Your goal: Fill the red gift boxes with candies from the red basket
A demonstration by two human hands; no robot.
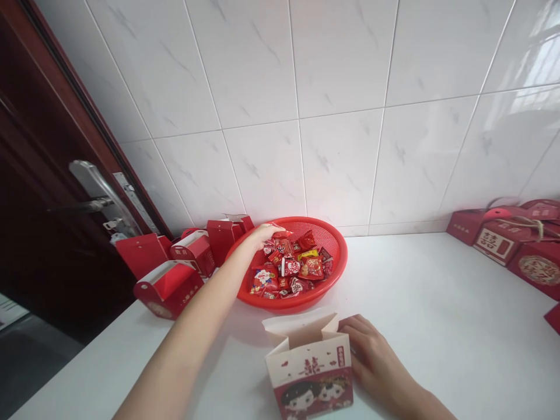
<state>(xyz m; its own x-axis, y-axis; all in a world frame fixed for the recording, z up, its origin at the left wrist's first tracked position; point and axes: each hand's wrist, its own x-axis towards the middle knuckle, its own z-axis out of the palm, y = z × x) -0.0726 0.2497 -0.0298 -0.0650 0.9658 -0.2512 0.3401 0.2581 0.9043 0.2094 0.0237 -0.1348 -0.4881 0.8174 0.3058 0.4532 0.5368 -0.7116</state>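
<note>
My left hand (pixel 262 235) reaches over the far left rim of a red plastic basket (pixel 341 251). Its fingers close on a red-wrapped candy (pixel 283 232), partly hidden by the hand. Inside the basket lie several wrapped sweets, mostly red, among them a yellow packet (pixel 308 254). In front of the basket stands a cream and red paper candy box (pixel 312 373) with its top flaps up and cartoon faces printed on the front. My right hand (pixel 367 353) grips this box at its right side, fingers curled by the upper edge; the thumb is hard to make out.
Several red gift boxes (pixel 168 289) stand left of the basket, some with lids up. More red boxes (pixel 503 233), one with a twine handle, sit at the right on the white table (pixel 411 286). Behind is a tiled wall (pixel 341 157); a dark door (pixel 39 175) with a metal handle is left.
</note>
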